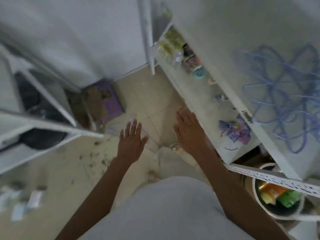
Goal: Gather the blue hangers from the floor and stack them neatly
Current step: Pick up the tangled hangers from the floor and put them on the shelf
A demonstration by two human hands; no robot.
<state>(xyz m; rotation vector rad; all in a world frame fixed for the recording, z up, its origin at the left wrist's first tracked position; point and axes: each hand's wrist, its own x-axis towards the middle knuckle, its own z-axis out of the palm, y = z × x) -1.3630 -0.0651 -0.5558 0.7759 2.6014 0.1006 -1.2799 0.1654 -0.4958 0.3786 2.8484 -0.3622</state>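
Pale trousers (173,210) between white shelves (204,101)

1. Blue hangers (284,99): thin, wire-like, pale blue-violet.
2. Lying flat in a loose tangle on a white top surface at right; hooks and triangle frames overlapping at mixed angles, not aligned.
3. Pile spreading from near the surface's front edge toward the right frame border.
4. Motion-blurred; individual count unreadable.
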